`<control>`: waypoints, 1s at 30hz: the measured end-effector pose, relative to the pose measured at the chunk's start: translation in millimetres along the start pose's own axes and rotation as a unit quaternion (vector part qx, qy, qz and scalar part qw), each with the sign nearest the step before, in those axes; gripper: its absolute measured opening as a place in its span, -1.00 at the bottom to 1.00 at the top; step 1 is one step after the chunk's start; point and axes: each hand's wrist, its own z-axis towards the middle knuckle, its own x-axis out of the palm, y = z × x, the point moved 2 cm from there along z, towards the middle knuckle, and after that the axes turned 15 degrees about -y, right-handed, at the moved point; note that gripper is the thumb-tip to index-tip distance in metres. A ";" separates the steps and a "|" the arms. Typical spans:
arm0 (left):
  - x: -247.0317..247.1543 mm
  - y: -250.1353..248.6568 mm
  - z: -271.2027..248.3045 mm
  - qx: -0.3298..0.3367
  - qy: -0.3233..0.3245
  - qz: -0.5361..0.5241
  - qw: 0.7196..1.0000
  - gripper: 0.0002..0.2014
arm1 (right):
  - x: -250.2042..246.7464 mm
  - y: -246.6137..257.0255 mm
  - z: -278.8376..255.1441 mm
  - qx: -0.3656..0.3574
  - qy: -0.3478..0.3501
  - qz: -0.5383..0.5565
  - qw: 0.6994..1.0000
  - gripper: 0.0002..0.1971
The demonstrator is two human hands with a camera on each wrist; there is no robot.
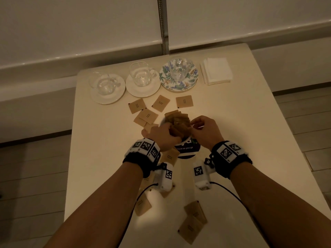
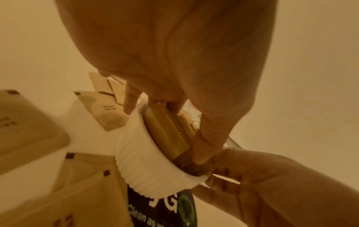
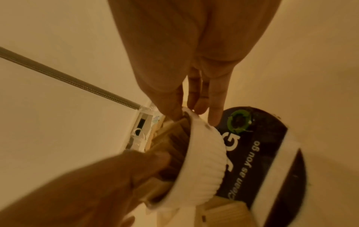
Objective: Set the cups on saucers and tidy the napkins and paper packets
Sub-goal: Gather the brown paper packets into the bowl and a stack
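Far ahead and to the left of the left hand (image 1: pixel 162 134), a glass cup (image 1: pixel 103 83) stands on a plain white saucer (image 1: pixel 107 89) at the back of the cream desk (image 1: pixel 232 122). Beside it a second glass cup (image 1: pixel 140 74) sits on another white saucer (image 1: pixel 143 85), then a third cup (image 1: pixel 179 68) on a floral saucer (image 1: pixel 179 77). Loose brown paper packets (image 1: pixel 148 114) lie flat just beyond the left hand's knuckles, and more lie near the forearms.

The left hand has its fingers curled down into a white ribbed bowl (image 2: pixel 147 156), gripping a bundle of upright packets (image 2: pixel 170 130) packed inside it. The bowl stands on a dark round coaster (image 3: pixel 258 147) printed "Clean as you go".

The right hand (image 1: pixel 202 131) is at the bowl's other side, touching its rim; its thumb and forefinger are pinched together on the edge of a packet in the bowl, the remaining fingers hanging straight along the outer wall.

Far ahead and to the right of the right hand, a stack of white napkins (image 1: pixel 216 70) lies squared beside the floral saucer.
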 end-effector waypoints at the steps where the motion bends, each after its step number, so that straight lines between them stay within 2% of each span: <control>1: 0.7 -2.0 -0.1 0.008 0.003 -0.019 1.000 -0.28 | -0.5 -0.4 -1.1 0.003 0.003 0.008 1.000 -0.87; 3: 2.6 -4.9 -1.2 0.026 0.013 -0.021 0.999 -0.19 | -1.6 0.3 -1.8 -0.002 0.010 0.013 1.000 -0.89; 6: 1.5 -2.0 -3.3 0.040 -0.001 -0.005 0.999 -0.25 | -3.9 2.6 0.4 -0.021 0.025 -0.001 0.999 -0.95; 9: -7.2 4.1 -7.7 0.051 -0.106 0.011 0.993 -0.32 | -6.4 4.2 1.8 -0.066 0.033 -0.041 0.996 -0.91; 11: -7.1 5.2 -13.2 0.057 -0.142 0.022 0.988 -0.35 | -5.9 6.6 1.4 -0.112 0.022 -0.081 0.990 -0.91; 13: 0.8 3.0 -19.2 0.060 -0.111 0.026 0.992 -0.36 | -3.1 9.7 2.0 -0.142 0.010 -0.106 0.984 -0.94; 16: 6.7 -0.9 -20.2 0.053 -0.066 -0.014 0.996 -0.25 | -0.9 15.4 4.5 -0.152 0.003 -0.117 0.981 -0.96; 18: 0.6 2.5 -19.1 0.044 -0.120 -0.063 0.990 -0.23 | -3.5 15.4 7.0 -0.139 -0.009 -0.096 0.986 -0.95; 20: -5.7 7.2 -19.1 0.028 -0.188 -0.060 0.980 -0.25 | -6.8 14.5 7.7 -0.129 -0.023 -0.074 0.989 -0.93; 21: -6.2 8.1 -20.1 0.022 -0.199 -0.046 0.979 -0.26 | -7.0 13.8 7.0 -0.126 -0.020 -0.073 0.989 -0.92; 24: 3.2 6.3 -23.5 0.033 -0.177 -0.007 0.984 -0.34 | -2.0 12.6 0.6 -0.126 0.010 -0.083 0.989 -0.89; 27: 7.3 6.1 -21.2 0.043 -0.164 -0.013 0.985 -0.42 | -3.5 12.2 -2.9 -0.115 -0.001 -0.067 0.991 -0.92; 30: 9.4 8.0 -18.6 0.034 -0.148 -0.027 0.988 -0.30 | -8.0 10.7 -7.3 -0.098 -0.009 -0.052 0.994 -0.96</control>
